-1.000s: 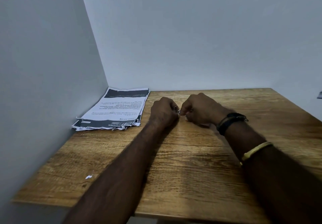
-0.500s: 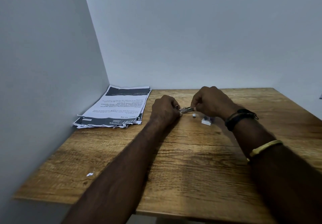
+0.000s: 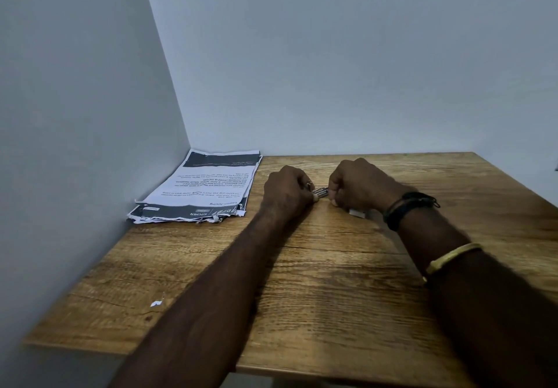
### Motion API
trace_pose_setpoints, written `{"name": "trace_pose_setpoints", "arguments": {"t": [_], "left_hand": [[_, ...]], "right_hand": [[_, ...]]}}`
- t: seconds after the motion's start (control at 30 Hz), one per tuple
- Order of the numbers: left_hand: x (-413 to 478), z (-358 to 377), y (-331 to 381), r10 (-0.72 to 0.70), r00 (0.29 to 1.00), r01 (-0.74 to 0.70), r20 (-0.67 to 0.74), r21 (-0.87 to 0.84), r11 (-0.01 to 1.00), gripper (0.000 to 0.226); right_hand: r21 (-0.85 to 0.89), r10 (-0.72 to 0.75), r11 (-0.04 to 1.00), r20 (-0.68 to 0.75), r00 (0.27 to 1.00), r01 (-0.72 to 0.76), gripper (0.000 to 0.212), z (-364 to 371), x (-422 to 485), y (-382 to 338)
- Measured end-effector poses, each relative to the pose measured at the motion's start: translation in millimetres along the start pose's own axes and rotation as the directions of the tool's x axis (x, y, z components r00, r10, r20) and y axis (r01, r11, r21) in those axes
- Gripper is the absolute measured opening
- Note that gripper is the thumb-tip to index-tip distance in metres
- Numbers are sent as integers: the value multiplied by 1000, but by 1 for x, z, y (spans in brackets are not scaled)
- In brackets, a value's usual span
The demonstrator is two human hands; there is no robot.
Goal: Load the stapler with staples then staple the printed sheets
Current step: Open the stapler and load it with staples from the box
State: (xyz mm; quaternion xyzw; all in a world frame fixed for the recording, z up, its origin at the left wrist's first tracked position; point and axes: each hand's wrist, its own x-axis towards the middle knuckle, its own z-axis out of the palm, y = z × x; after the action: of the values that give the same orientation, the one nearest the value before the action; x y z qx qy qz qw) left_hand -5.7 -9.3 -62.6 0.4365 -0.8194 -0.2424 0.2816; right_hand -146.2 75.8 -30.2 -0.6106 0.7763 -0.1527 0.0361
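A small metal stapler (image 3: 320, 191) shows only as a silver strip between my two fists at the middle back of the wooden table (image 3: 332, 297). My left hand (image 3: 287, 189) grips its left end with curled fingers. My right hand (image 3: 356, 185) is curled over its right end, knuckles up. A small white box (image 3: 357, 213) peeks out from under my right wrist; staples are not visible. The stack of printed sheets (image 3: 208, 189) lies in the back left corner, black bands at both ends, text upside down to me.
Grey walls close in the table at the left and the back. A tiny white paper scrap (image 3: 157, 303) lies near the front left edge. Bare wood stretches between my forearms and to the right of my right arm.
My right hand lifted and pulled right, baring the stapler and the white box, then came back left and down over them. The left hand stayed put.
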Motion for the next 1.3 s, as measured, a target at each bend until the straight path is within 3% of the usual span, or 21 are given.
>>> {"name": "trace_pose_setpoints", "arguments": {"t": [0.4, 0.53, 1.1, 1.3], "left_hand": [[1, -1, 1, 29, 999, -29, 26, 0, 1000, 19], [0, -1, 0, 40, 999, -40, 25, -6, 999, 18], [-1, 0, -1, 86, 996, -86, -2, 6, 996, 19], [-1, 0, 0, 95, 995, -95, 4, 7, 995, 19]], "right_hand": [[93, -162, 979, -192, 968, 182, 18, 3, 7, 7], [132, -142, 976, -231, 963, 175, 18, 0, 5, 5], [28, -132, 990, -157, 979, 138, 14, 9, 6, 4], [82, -101, 990, -117, 988, 111, 14, 8, 7, 6]]}}
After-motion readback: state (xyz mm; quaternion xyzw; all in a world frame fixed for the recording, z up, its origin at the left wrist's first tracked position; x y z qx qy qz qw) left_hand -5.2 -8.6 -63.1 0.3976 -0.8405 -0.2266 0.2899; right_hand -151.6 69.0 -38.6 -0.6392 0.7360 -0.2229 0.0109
